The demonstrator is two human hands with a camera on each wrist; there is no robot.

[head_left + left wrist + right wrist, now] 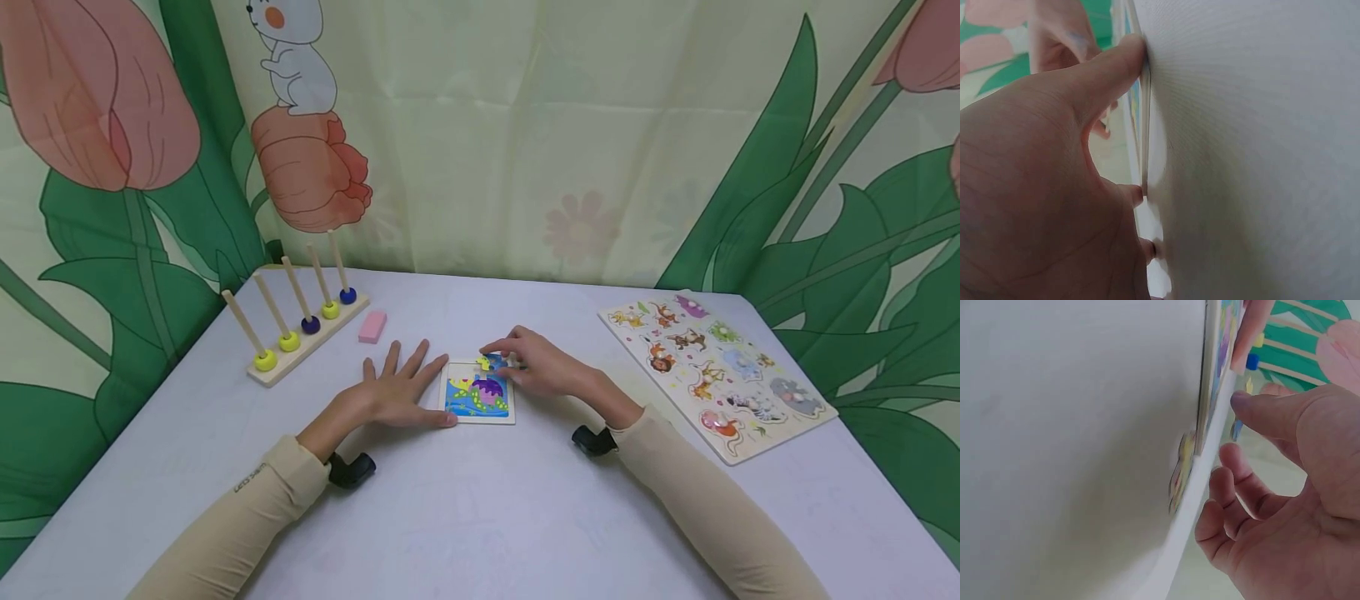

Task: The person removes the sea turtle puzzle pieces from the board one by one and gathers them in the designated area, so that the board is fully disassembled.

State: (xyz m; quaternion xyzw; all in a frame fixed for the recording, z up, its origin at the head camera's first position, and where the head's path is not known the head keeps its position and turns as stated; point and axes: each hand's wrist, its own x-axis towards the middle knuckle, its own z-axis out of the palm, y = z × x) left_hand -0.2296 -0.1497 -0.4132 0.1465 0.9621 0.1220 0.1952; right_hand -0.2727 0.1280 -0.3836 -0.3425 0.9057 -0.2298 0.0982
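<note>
A small square jigsaw puzzle [480, 400] in a light wooden frame lies flat on the table, showing a purple and yellow-green picture on blue. My left hand [397, 396] is spread out, its thumb on the frame's lower left corner and its index finger by the upper left one. At the upper right of the frame, my right hand [543, 362] pinches a blue and yellow puzzle piece [489, 362] between thumb and fingers. In the right wrist view that puzzle piece [1237, 428] is seen edge-on. Another colourful piece [1180, 475] lies on the table beside the frame.
Behind my left hand stand a wooden peg stand [300, 350] with yellow and dark blue beads and a pink block [372, 327]. A large animal peg-puzzle board [716, 375] lies to the right. A printed curtain [480, 142] hangs behind the white table [480, 517].
</note>
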